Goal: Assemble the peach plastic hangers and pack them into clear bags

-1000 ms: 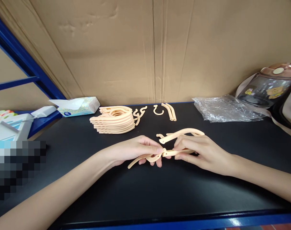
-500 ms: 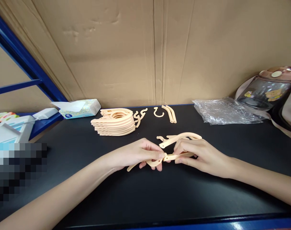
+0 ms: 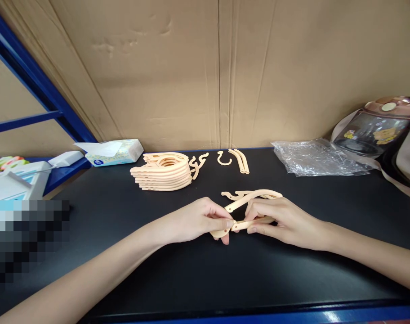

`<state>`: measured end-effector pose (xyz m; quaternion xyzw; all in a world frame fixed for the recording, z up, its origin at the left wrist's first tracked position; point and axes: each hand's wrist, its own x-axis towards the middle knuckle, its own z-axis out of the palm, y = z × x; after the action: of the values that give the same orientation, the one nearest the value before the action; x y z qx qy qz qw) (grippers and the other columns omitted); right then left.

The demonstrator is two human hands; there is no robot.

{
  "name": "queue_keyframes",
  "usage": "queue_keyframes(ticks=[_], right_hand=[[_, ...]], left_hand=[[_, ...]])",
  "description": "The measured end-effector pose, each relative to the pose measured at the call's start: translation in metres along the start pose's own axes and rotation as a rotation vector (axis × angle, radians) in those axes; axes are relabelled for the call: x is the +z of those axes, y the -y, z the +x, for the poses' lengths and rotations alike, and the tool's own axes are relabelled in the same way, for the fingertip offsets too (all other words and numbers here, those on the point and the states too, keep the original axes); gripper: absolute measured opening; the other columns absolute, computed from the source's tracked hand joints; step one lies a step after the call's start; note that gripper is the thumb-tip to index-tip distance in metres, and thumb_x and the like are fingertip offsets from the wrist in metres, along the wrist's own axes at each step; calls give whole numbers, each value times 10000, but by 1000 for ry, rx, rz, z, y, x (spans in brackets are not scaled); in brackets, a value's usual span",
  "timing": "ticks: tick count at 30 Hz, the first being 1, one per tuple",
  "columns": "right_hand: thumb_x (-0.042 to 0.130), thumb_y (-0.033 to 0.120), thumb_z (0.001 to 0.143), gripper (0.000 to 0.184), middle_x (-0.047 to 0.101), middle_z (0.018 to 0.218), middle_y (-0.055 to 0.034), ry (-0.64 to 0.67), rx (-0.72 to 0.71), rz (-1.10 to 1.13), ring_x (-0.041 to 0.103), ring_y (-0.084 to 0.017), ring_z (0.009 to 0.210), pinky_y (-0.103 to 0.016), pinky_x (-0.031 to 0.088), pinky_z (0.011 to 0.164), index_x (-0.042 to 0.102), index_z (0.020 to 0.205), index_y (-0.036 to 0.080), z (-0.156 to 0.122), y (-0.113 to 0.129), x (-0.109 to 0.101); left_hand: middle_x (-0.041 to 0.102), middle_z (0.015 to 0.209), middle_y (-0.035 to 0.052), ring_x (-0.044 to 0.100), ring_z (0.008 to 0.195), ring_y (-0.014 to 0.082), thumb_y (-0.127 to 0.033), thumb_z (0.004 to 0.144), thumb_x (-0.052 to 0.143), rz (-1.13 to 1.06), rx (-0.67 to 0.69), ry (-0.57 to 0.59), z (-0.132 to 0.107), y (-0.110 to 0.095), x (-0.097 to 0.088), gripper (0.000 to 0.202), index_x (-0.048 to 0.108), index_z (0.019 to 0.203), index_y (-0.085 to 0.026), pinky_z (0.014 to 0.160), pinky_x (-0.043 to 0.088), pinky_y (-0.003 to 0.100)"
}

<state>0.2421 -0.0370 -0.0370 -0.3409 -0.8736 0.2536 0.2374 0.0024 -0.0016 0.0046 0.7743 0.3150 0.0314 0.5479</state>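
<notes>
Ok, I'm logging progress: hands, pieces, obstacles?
Left hand holds curved cream plastic piece. Right hand holds slim cream plastic strip. Arched cream plastic strip close beyond.

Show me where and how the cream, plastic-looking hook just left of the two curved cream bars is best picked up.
Probably pinch the cream, plastic-looking hook mid-bend, coming from above and the near side: it lies flat, its rounded bend bulging toward the camera, while the two curved cream bars lie close on its right.

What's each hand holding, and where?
Left hand: a curved cream plastic piece, near its hole. Right hand: a slim cream plastic bar, behind its holed end.
</notes>
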Motion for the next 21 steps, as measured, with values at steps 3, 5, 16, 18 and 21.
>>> queue_keyframes(ticks=[3,5,16,18,21], right_hand=[[579,354,937,138,679,849,30,22,26,38,611,-118,807,-250,445,757,581,884,227,0,-1,-1],[573,376,937,157,667,855,23,44,49,57,607,-117,800,-234,446,716,584,889,227,1,0,-2],[531,410,952,220,646,861,2,84,73,-13,588,-141,840,-290,430,840,599,879,214,5,8,-7],[534,409,949,218,639,828,2,76,72,-33,585,-146,830,-298,434,835,599,878,213,5,7,-7],[559,382,939,185,625,812,11,39,42,-27,584,-142,821,-289,440,819,602,870,216,5,6,-7]], left_hand=[[565,648,-8,430,619,99,-340,959,488,48,25,13,0,3,0,359,695,776,-110,594,326,225],[577,659,-10,424,606,97,-330,967,467,107,37,2,1,4,0,362,692,779,-118,581,314,230],[606,753,-52,525,667,96,-123,926,413,682,115,-190,-9,-6,12,238,529,725,-176,618,308,228],[589,754,-38,514,633,107,-128,923,395,766,125,-195,-9,-7,15,212,506,749,-181,579,289,243],[584,752,-27,504,583,120,-213,933,422,844,154,-201,-10,-6,17,145,482,802,-191,532,261,261]])
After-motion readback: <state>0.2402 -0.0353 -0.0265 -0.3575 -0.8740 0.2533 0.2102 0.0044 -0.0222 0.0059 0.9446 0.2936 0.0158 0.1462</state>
